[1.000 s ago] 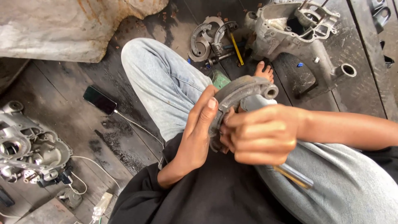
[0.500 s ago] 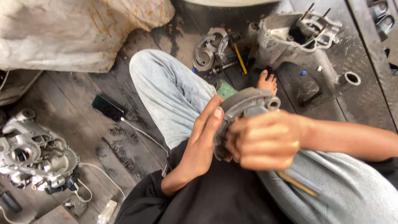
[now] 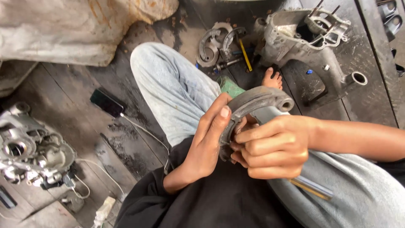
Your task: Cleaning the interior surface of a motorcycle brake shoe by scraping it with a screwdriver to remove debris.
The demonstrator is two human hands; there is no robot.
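Observation:
I sit cross-legged on a dark wooden floor in light jeans. A curved grey brake shoe (image 3: pixel 258 100) is held over my lap. My left hand (image 3: pixel 209 141) grips its left edge, thumb along the lining. My right hand (image 3: pixel 270 147) is closed around its lower part, fingers curled over the inside. A thin metal tool with a yellowish edge (image 3: pixel 311 188) sticks out below my right hand across my thigh; how it is held is hidden.
Two more brake shoes (image 3: pixel 215 42) and a yellow-handled tool (image 3: pixel 244 55) lie ahead by my bare foot (image 3: pixel 272 79). An engine casing (image 3: pixel 308 33) stands at the top right, another engine part (image 3: pixel 29 147) at the left. A phone (image 3: pixel 106 102) with a cable lies on the floor.
The view has shifted a little. Both hands stay on the brake shoe, which has tilted slightly so its round end points more to the right.

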